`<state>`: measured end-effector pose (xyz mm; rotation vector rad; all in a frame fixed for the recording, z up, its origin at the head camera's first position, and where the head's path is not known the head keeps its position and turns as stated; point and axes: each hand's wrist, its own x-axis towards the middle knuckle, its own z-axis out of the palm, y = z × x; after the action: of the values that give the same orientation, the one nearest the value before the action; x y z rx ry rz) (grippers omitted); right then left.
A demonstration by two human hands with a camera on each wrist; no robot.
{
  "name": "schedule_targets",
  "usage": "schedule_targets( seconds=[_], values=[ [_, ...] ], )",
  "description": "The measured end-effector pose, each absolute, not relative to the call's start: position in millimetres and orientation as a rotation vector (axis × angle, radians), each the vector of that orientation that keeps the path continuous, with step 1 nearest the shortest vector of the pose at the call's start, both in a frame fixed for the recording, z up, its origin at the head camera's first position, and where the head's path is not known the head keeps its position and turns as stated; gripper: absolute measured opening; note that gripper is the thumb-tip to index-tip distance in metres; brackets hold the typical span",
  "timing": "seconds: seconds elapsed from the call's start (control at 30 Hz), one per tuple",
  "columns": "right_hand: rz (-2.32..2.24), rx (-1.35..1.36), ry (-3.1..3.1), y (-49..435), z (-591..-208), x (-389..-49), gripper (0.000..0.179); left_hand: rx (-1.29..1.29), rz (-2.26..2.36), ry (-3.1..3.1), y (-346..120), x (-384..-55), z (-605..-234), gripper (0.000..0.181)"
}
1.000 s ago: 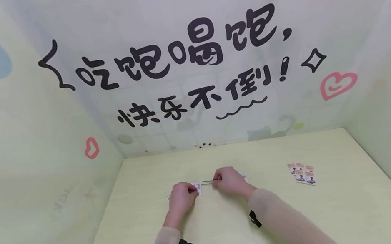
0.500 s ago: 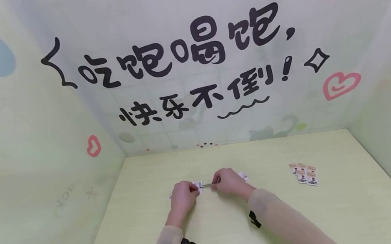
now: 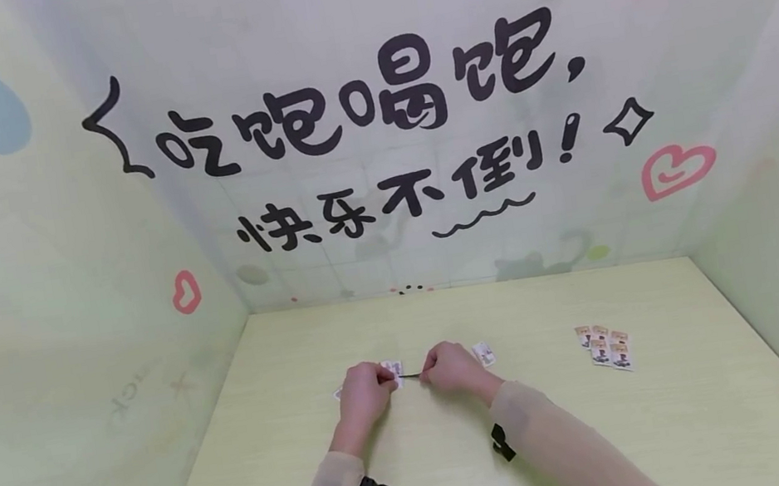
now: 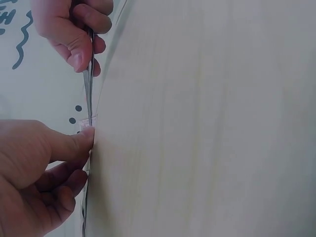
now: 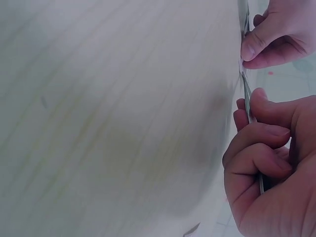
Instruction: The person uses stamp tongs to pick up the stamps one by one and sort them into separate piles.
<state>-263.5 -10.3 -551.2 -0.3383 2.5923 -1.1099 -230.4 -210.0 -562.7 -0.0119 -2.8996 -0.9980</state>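
Note:
My left hand [image 3: 364, 389] pinches the edge of a small white printed paper piece [image 3: 392, 367] between thumb and fingers, low over the table. Facing it, my right hand [image 3: 449, 367] grips slim metal tweezers [image 3: 411, 375]. The tweezers [image 4: 88, 94] point at my left fingertips in the left wrist view, their tips right at the paper's edge [image 4: 87, 121]. In the right wrist view the tweezers [image 5: 248, 94] run back through the curled fingers of my right hand [image 5: 276, 158]. The left hand covers much of the paper.
Another white printed piece [image 3: 484, 354] lies just behind my right wrist, and a pale corner [image 3: 338, 393] shows left of my left hand. Several orange-and-white printed pieces [image 3: 609, 349] overlap on the right of the table [image 3: 557, 453]. A patterned wall [image 3: 364, 272] stands behind.
The two prongs of the tweezers, seen apart a second ago, now look like one line. My right hand has shifted slightly down, uncovering more of the piece behind it. The left hand stays put.

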Motion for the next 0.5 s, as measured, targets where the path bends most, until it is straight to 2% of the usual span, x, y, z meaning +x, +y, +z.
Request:
schedule_targets(
  seconds=[0.5],
  values=[
    [-1.166,-0.321,2.558,-6.9,-543.9,-261.6,0.009,-0.035,-0.959,-2.868,-210.0,-230.1,-564.0,0.007]
  ],
)
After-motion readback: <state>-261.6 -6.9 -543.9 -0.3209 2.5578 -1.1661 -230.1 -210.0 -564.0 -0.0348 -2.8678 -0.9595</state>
